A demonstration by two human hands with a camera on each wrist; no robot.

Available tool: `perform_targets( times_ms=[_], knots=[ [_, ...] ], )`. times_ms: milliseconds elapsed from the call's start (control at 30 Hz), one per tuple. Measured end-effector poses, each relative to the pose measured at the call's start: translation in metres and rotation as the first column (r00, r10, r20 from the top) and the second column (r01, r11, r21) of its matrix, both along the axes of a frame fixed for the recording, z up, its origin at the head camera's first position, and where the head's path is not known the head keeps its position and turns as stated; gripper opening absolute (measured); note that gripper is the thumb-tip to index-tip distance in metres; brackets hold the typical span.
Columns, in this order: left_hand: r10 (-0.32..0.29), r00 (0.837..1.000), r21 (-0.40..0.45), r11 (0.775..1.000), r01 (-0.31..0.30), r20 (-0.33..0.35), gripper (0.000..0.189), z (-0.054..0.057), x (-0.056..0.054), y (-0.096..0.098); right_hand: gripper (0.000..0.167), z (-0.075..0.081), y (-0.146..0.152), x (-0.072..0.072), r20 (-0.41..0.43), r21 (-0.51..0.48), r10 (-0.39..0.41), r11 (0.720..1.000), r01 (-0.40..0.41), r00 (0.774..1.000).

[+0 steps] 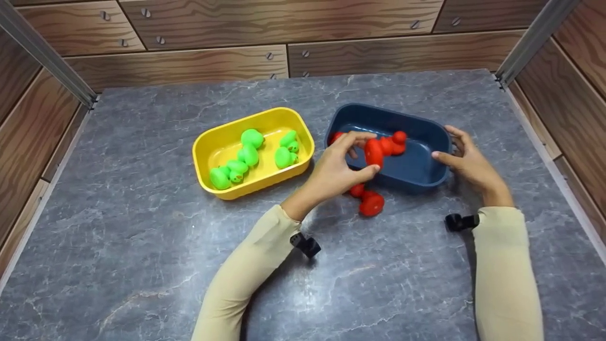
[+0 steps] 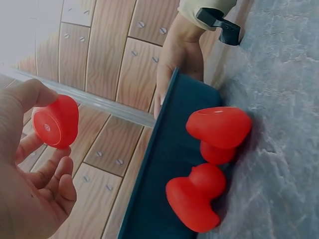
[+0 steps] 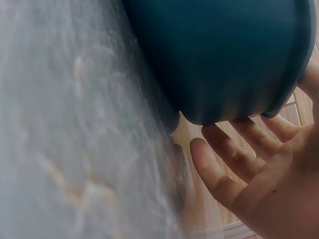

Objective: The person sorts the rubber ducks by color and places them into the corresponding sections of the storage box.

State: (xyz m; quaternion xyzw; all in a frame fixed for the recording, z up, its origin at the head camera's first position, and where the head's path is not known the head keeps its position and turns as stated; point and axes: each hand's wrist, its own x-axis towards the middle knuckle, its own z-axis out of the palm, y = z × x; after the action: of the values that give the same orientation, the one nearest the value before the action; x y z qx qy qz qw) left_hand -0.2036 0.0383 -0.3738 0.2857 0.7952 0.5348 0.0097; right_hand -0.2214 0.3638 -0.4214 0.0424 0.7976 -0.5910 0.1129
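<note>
My left hand pinches a red toy duck between thumb and fingers, above the near side of a dark blue bin. In the left wrist view, the flat base of this held duck shows. My right hand grips the bin's right end, thumb at the rim and fingers along the outer wall. Other red ducks lie inside the bin, partly hidden by my left hand. Two more red ducks rest on the table against the bin's near wall.
Left of the blue bin stands a yellow bin holding several green toy ducks. Wood-patterned panels border the grey marbled table at the back and sides.
</note>
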Motion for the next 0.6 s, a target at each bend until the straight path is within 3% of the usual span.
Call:
perform_targets(
  times_ms=[200,367,600],
  knots=[
    [0.005,1.000,-0.025,1.000,-0.006,-0.014,0.049,0.001,-0.002,0.009,0.083,0.000,-0.003,-0.002,0.000,-0.017,-0.009,1.000,0.009,1.000],
    [0.025,0.999,-0.068,0.997,-0.027,-0.030,0.049,-0.008,-0.005,0.020,0.082,0.002,-0.003,-0.001,-0.021,0.028,0.014,1.000,-0.013,1.000],
    [0.086,0.996,-0.053,0.995,-0.085,0.024,0.050,-0.020,-0.013,0.030,0.083,0.002,-0.001,0.001,-0.017,0.060,0.021,0.998,-0.020,1.000]
  ],
)
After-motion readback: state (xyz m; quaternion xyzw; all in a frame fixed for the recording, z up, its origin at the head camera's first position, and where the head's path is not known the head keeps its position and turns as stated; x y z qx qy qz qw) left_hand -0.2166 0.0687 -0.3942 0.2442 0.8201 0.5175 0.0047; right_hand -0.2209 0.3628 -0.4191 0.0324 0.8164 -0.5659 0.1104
